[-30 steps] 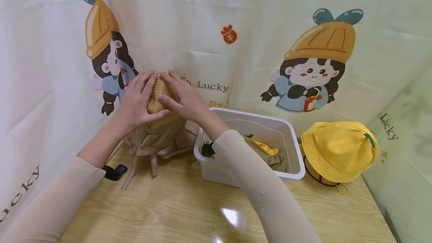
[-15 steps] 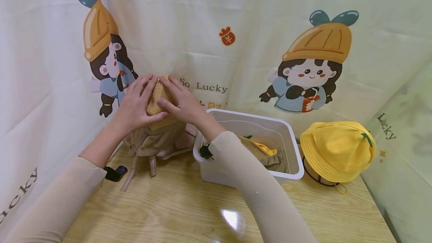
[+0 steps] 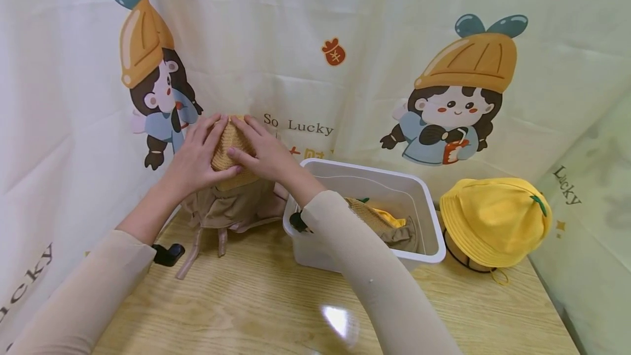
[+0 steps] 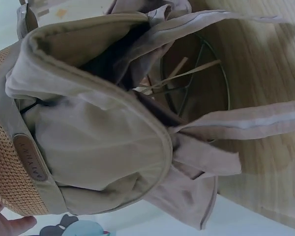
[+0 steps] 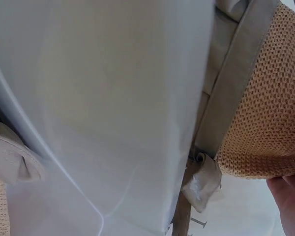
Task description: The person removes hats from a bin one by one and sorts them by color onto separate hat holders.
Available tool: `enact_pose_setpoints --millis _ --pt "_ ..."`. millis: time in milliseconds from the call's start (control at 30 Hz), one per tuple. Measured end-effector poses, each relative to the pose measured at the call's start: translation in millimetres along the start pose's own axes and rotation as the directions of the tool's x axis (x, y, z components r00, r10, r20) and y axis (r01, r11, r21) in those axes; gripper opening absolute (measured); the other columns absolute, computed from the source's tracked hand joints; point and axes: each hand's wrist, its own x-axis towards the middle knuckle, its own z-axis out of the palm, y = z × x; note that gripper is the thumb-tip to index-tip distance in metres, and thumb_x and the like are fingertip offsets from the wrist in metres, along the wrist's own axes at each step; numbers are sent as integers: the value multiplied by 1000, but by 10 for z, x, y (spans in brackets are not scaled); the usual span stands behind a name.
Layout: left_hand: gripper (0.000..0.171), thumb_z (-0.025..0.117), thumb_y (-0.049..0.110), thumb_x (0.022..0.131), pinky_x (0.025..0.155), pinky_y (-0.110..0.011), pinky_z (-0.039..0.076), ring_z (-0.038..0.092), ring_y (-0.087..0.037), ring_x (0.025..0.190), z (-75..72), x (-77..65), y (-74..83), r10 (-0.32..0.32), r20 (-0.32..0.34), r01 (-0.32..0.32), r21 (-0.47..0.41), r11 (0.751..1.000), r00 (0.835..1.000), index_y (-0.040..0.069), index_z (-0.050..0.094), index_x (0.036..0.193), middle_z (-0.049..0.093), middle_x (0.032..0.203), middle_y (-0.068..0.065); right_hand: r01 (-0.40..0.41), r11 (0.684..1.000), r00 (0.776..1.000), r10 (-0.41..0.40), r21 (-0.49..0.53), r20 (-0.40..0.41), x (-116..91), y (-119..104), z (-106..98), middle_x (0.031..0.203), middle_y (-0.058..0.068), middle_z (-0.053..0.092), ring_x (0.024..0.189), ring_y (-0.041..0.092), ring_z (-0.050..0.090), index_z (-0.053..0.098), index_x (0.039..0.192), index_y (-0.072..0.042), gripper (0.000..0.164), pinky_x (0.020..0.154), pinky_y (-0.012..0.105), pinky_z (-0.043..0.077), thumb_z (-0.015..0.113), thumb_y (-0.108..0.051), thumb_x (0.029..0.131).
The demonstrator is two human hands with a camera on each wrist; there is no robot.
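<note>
A sun hat with a woven straw crown (image 3: pixel 231 152) and a khaki cloth brim (image 3: pixel 231 207) stands at the back left. Its ties hang down to the table. Under the brim, the left wrist view shows part of a round wire stand (image 4: pixel 228 93). My left hand (image 3: pixel 194 158) rests along the left side of the crown, fingers spread. On the other side lies my right hand (image 3: pixel 268 152), its thumb across the front of the weave. In the right wrist view, fingers (image 5: pixel 290 196) touch the straw (image 5: pixel 265 108). The crown's rear is hidden.
A white plastic bin (image 3: pixel 365 165) holding several hats stands right of the sun hat, under my right forearm. Farther right, a yellow bucket hat (image 3: pixel 498 221) sits on a wire stand. A black object (image 3: pixel 168 255) lies by my left sleeve. Printed curtains (image 3: pixel 296 26) back the wooden table (image 3: pixel 246 300).
Both hands and the sun hat's crown have sunk slightly lower in the head view. The hands keep the same places on the crown's sides. The bin and yellow hat have stayed put.
</note>
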Motion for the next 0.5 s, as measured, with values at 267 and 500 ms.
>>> enact_pose_setpoints --millis 267,500 --pt "106 75 54 75 116 -63 22 24 -43 145 62 -21 -29 -8 10 8 6 1000 1000 16 24 160 28 159 -18 -26 1000 999 26 -16 33 9 19 17 168 3 13 149 28 28 12 161 -36 73 115 51 33 42 -62 99" --pt "107 77 53 75 108 -69 31 23 -44 146 104 -23 -31 -55 55 54 4 999 997 21 22 161 24 161 -15 -63 998 995 63 -10 79 5 51 30 168 1 11 150 28 27 9 161 -37 73 116 50 32 40 -62 99"
